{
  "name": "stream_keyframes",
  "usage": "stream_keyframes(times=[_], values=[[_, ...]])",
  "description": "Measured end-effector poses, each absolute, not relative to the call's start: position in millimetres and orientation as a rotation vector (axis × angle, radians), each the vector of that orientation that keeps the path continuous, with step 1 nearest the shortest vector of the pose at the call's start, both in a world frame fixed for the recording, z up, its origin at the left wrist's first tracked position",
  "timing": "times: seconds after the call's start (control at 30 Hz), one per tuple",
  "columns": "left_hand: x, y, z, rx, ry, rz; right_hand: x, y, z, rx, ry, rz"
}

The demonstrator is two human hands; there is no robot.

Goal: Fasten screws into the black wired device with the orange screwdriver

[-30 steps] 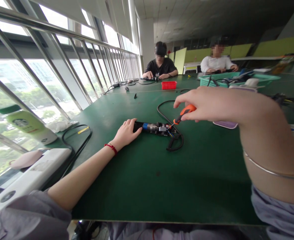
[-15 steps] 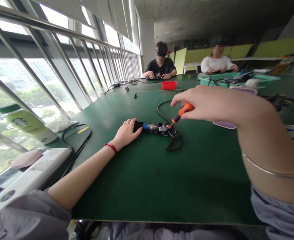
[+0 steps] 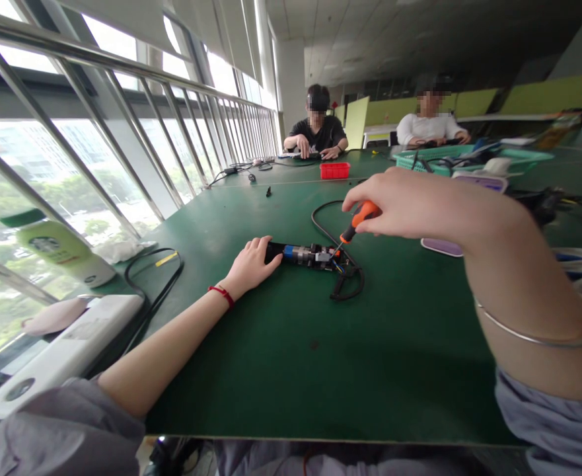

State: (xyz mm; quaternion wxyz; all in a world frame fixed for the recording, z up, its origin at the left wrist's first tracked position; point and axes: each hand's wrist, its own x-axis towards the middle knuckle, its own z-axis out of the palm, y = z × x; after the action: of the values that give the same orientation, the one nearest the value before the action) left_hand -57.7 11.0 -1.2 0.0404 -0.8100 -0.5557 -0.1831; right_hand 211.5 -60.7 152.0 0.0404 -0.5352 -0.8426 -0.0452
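Observation:
A small black device with a blue and silver middle section (image 3: pixel 304 254) lies on the green table (image 3: pixel 291 344), its black cable (image 3: pixel 346 281) looping off the right end. My left hand (image 3: pixel 249 266) lies over its left end, fingers curled on it. My right hand (image 3: pixel 409 201) grips an orange-handled screwdriver (image 3: pixel 359 218), whose thin tip points down onto the right end of the device.
A purple flat object (image 3: pixel 442 247) lies under my right wrist. A red bin (image 3: pixel 334 170) and a green basket (image 3: pixel 449 158) stand further back, where two other people sit. A white box (image 3: pixel 57 350), black cable (image 3: pixel 152 277) and green-labelled bottle (image 3: pixel 57 248) lie at the left by the window rail.
My right hand has shifted slightly left and up with the screwdriver, the tip staying at the device. My left hand and the device have not moved.

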Motion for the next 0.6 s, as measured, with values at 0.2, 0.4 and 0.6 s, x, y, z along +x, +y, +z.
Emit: stream_keyframes(times=[0.2,0.4,0.6], values=[[-57.1,12.1,-1.6,-2.479,-1.693,-0.569,205.1,-67.9,154.0,-1.889,-2.574,0.140],[-56.0,11.0,-0.2,-2.484,-1.702,-0.555,210.2,-62.5,151.9,-1.648,-2.521,-0.192],[-55.9,10.5,-0.5,-2.481,-1.703,-0.551,207.9,-64.9,153.2,-1.868,-2.538,0.114]])
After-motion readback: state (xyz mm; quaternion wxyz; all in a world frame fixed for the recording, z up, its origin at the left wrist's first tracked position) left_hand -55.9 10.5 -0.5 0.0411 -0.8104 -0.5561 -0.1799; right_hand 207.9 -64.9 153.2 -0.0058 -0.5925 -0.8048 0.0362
